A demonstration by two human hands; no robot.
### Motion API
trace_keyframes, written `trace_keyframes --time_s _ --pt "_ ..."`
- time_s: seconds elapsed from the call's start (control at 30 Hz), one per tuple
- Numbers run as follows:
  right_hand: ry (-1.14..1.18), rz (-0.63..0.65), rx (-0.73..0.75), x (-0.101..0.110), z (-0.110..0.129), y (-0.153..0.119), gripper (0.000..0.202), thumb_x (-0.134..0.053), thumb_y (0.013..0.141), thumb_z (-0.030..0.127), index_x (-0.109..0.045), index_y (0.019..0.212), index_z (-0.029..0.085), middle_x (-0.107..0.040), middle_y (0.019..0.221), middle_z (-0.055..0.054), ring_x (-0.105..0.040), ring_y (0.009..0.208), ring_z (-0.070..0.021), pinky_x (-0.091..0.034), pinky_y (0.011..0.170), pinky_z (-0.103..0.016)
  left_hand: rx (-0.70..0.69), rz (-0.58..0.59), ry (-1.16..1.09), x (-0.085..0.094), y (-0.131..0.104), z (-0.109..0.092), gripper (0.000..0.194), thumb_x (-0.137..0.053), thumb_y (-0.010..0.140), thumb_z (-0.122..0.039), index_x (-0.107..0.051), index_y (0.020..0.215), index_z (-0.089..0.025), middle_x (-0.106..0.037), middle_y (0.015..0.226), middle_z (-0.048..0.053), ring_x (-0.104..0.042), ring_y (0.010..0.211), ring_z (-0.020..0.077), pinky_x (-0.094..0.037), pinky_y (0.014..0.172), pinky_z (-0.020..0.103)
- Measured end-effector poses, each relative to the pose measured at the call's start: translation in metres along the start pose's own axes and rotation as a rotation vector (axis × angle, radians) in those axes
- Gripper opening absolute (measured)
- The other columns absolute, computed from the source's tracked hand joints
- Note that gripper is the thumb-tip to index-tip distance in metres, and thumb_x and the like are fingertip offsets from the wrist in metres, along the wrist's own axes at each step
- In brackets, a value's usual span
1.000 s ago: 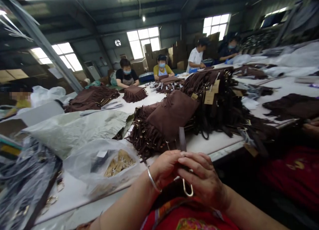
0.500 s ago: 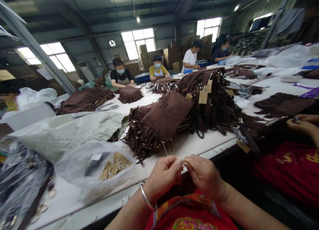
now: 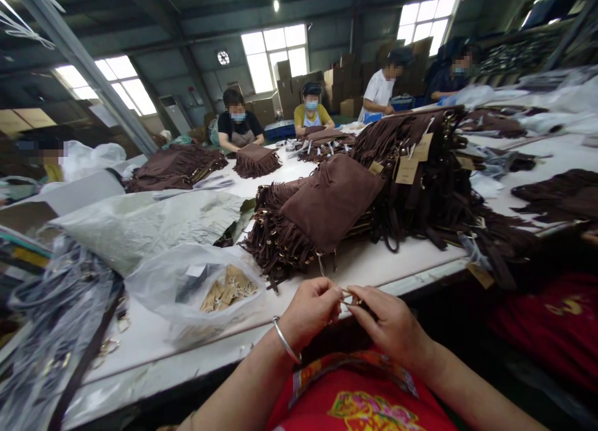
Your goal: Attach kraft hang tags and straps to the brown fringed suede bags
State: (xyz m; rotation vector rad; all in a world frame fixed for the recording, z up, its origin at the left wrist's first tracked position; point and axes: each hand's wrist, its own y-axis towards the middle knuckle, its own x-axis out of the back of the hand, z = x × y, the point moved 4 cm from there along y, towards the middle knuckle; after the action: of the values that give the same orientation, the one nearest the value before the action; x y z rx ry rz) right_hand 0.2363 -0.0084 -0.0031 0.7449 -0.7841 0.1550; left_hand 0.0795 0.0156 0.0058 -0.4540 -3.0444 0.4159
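Observation:
My left hand (image 3: 314, 309), with a silver bangle at its wrist, is closed in a pinch at the table's near edge. Facing it, my right hand (image 3: 390, 322) is closed too, thumb and fingers around a small gold-coloured metal loop (image 3: 349, 299). The loop spans the gap between both sets of fingertips; its exact kind is too small to tell. Just beyond my hands lies a stack of dark brown fringed bags (image 3: 329, 200), a white string hanging from it. A taller pile of fringed bags (image 3: 415, 188) with tan paper tags (image 3: 407, 169) stands to its right.
At left, a clear plastic bag (image 3: 163, 294) holds tan tags, beside gold metal clasps (image 3: 107, 350) and plastic-wrapped straps (image 3: 60, 331). A large pale plastic sack (image 3: 149, 222) lies behind. Several co-workers sit or stand across the white table (image 3: 154, 375); a red-clothed person is at my right.
The view has swung, so the table and piles appear further right. My fingertips have parted slightly, showing more of the gold loop. The neighbour's hands at right have mostly gone from view.

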Motion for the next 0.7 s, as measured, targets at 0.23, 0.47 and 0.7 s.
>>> trace_keyframes --time_s 0.23,0.47,0.7 --pt "0.041 0.032 -0.016 -0.001 -0.002 0.004 0.025 -0.046 0.098 0.022 -0.056 0.121 0.017 -0.070 0.108 -0.010 -0.068 0.098 -0.0203 -0.056 0.083 -0.031 -0.129 0.020 0.096 0.009 -0.002 -0.007 0.025 -0.054 0.088 -0.037 -0.062 0.083 -0.014 -0.063 0.068 0.003 -0.055 0.058 0.0118 -0.044 0.057 0.023" --pt "0.325 0.147 -0.204 -0.002 -0.004 0.012 0.022 -0.046 0.099 0.027 -0.063 0.113 0.022 -0.073 0.100 -0.002 -0.069 0.088 -0.0145 -0.055 0.076 -0.023 -0.218 0.004 0.279 0.005 -0.006 -0.013 0.019 -0.057 0.087 -0.031 -0.064 0.079 -0.016 -0.067 0.071 0.004 -0.060 0.060 0.0125 -0.045 0.056 0.022" --pt "-0.160 0.117 0.142 -0.010 -0.001 0.006 0.028 -0.047 0.097 0.017 -0.055 0.122 0.010 -0.069 0.095 -0.012 -0.068 0.082 -0.0223 -0.056 0.069 -0.034 0.127 -0.063 0.043 0.002 0.011 0.016 0.030 -0.052 0.087 -0.042 -0.055 0.071 -0.017 -0.053 0.047 -0.003 -0.041 0.032 0.0074 -0.027 0.034 0.018"
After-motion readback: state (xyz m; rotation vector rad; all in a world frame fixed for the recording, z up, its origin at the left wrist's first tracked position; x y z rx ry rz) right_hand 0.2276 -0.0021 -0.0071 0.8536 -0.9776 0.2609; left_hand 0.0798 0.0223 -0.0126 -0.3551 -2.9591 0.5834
